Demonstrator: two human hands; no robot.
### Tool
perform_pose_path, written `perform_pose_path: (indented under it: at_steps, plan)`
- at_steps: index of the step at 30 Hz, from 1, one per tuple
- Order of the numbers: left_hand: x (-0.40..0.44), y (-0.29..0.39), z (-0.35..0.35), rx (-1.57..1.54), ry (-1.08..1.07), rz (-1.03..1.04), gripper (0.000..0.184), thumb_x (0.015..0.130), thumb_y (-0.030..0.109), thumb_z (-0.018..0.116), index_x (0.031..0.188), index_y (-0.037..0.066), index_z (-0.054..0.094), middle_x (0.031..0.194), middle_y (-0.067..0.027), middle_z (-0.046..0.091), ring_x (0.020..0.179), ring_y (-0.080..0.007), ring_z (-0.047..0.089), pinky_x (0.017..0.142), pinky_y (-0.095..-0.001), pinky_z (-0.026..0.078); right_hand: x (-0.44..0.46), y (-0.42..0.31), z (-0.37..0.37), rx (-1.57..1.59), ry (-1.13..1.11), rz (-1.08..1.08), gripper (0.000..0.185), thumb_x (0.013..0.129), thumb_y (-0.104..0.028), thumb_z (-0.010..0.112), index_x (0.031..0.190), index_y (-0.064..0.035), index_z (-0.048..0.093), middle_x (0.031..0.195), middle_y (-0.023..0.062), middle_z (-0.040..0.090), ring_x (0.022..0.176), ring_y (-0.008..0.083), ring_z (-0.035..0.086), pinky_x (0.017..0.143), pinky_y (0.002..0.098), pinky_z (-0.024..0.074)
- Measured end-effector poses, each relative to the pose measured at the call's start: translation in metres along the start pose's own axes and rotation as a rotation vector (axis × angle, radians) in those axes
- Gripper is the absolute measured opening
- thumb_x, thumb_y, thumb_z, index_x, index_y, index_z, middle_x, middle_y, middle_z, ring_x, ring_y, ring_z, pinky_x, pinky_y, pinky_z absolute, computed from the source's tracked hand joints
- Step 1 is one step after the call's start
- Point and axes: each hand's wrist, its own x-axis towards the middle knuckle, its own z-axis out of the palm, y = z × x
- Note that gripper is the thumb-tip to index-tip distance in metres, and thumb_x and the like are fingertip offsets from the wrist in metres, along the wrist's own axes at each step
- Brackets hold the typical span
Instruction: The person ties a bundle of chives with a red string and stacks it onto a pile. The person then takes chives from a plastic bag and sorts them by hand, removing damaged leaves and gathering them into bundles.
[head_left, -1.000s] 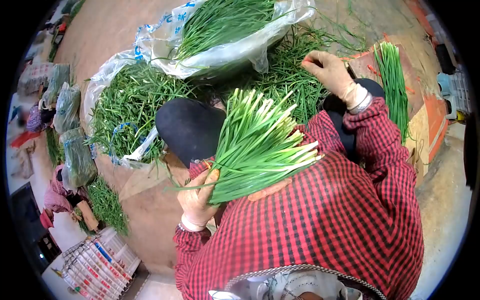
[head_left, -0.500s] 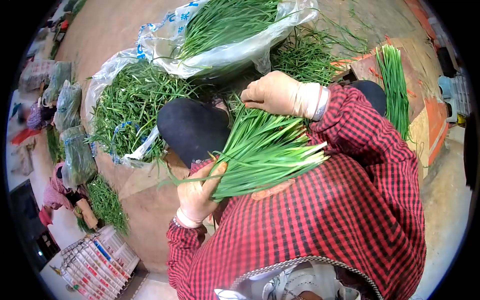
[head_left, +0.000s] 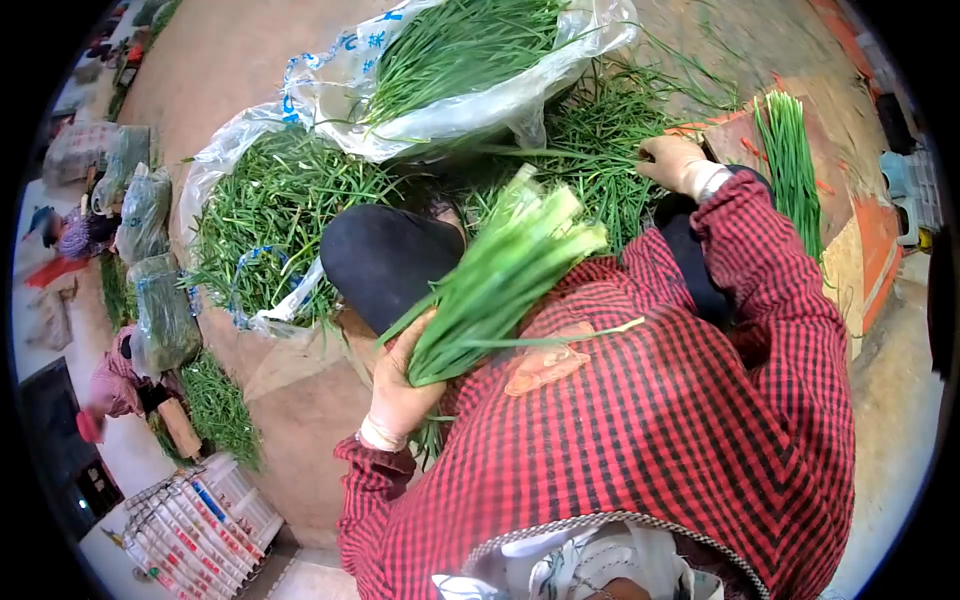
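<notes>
My left hand (head_left: 402, 385) is closed around the lower leafy end of a bunch of green chives (head_left: 510, 270) over my lap. The bunch slants up to the right, with its pale cut stems at the top, slightly blurred. One loose chive stalk sticks out sideways from it across my checked apron. Out to the right, my right hand (head_left: 675, 165) has its fingers curled together above a heap of loose chive leaves (head_left: 610, 130). A long leaf reaches to its fingertips and looks pinched there. Both hands wear pale gloves.
A plastic bag of chives (head_left: 460, 60) lies ahead, beside a bag of leaf scraps (head_left: 290, 200). A neat chive bundle (head_left: 790, 170) rests on a board at right. Far left are filled bags (head_left: 160, 310), a co-worker (head_left: 118, 378) and stacked white crates (head_left: 200, 525).
My right hand has moved from above the bunch out to the right, over the loose leaves. The bunch in my left hand has swung from nearly level to pointing up and right.
</notes>
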Motion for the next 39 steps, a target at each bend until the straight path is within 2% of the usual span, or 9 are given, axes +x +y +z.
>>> perform_pose_path:
  at_steps: [5,9,13,19,23,25,28,35,39]
  plan:
    - [0.011,0.009,-0.004,-0.469,-0.095,-0.23,0.049,0.075,0.001,0.069,0.122,-0.002,0.055,0.103,-0.0035,0.066,0.089,-0.011,0.061,0.079,-0.0253,0.049,-0.009,-0.011,0.004,0.575,0.13,-0.306,0.046,0.089,-0.035,0.061,0.12,-0.0012,0.059,0.109,0.0184,0.067,0.102,0.0289,0.064,0.09,0.036,0.0485]
    - [0.015,0.021,-0.001,-0.674,-0.139,-0.375,0.042,0.075,0.008,0.071,0.114,-0.001,0.058,0.087,-0.0042,0.063,0.068,-0.0113,0.058,0.058,-0.0247,0.046,-0.016,-0.023,0.017,0.544,-0.053,-0.389,0.041,0.091,-0.033,0.061,0.117,-0.0019,0.061,0.105,0.0161,0.068,0.099,0.0271,0.064,0.088,0.0354,0.0486]
    - [0.01,0.007,0.012,-0.841,-0.108,-0.402,0.049,0.074,0.001,0.065,0.121,-0.002,0.05,0.081,-0.0064,0.059,0.056,-0.0122,0.051,0.05,-0.0246,0.04,-0.027,-0.023,0.002,0.711,0.097,-0.383,0.037,0.091,-0.029,0.061,0.117,-0.0023,0.062,0.104,0.0143,0.068,0.097,0.0225,0.064,0.088,0.0329,0.0485]
    - [0.007,-0.001,0.012,-0.948,-0.183,-0.385,0.052,0.073,0.006,0.072,0.121,0.0,0.054,0.091,-0.0048,0.063,0.07,-0.0122,0.058,0.061,-0.0251,0.046,-0.031,-0.035,-0.045,0.953,0.411,-0.34,0.031,0.091,-0.027,0.063,0.112,-0.0031,0.066,0.102,0.0085,0.068,0.096,0.0158,0.061,0.088,0.0294,0.0477]
    - [0.007,-0.001,0.012,-0.764,-0.168,-0.365,0.061,0.072,0.008,0.074,0.129,0.001,0.052,0.109,-0.0043,0.064,0.093,-0.0135,0.06,0.081,-0.0272,0.046,-0.038,-0.081,-0.067,0.701,0.387,-0.703,0.041,0.088,-0.039,0.066,0.107,-0.0025,0.067,0.108,0.0143,0.064,0.107,0.0273,0.059,0.096,0.0342,0.044]
    - [0.008,-0.002,0.013,-0.737,-0.22,-0.293,0.065,0.072,0.008,0.074,0.132,0.001,0.05,0.117,-0.004,0.063,0.104,-0.0142,0.058,0.091,-0.0288,0.043,-0.029,-0.098,-0.065,0.525,0.218,-0.649,0.044,0.087,-0.043,0.066,0.111,-0.0053,0.067,0.138,0.017,0.048,0.126,0.0312,0.046,0.106,0.0413,0.0359]
    - [0.006,-0.003,0.01,-0.694,-0.265,-0.268,0.068,0.071,0.008,0.074,0.134,0.001,0.049,0.122,-0.0046,0.061,0.108,-0.0154,0.057,0.095,-0.0312,0.042,-0.014,-0.113,-0.061,0.658,-0.108,-0.692,0.047,0.086,-0.048,0.066,0.105,-0.0057,0.069,0.131,0.0173,0.054,0.124,0.0305,0.049,0.105,0.0401,0.0365]
    - [0.006,-0.014,0.007,-0.73,-0.298,-0.274,0.071,0.07,0.006,0.075,0.135,0.001,0.048,0.126,-0.0062,0.06,0.113,-0.0166,0.055,0.097,-0.0322,0.042,-0.021,-0.114,-0.043,0.98,-0.137,-0.708,0.023,0.091,-0.026,0.064,0.099,-0.0045,0.069,0.099,0.0084,0.064,0.094,0.0214,0.06,0.087,0.0341,0.046]
    - [0.008,-0.016,0.006,-0.735,-0.33,-0.272,0.07,0.07,0.006,0.076,0.134,0.001,0.049,0.123,-0.0066,0.061,0.111,-0.0161,0.057,0.094,-0.0312,0.043,-0.018,-0.085,-0.042,0.401,0.364,-0.622,0.023,0.091,-0.023,0.063,0.099,-0.0018,0.064,0.09,0.0106,0.06,0.087,0.0249,0.059,0.081,0.0353,0.0487]
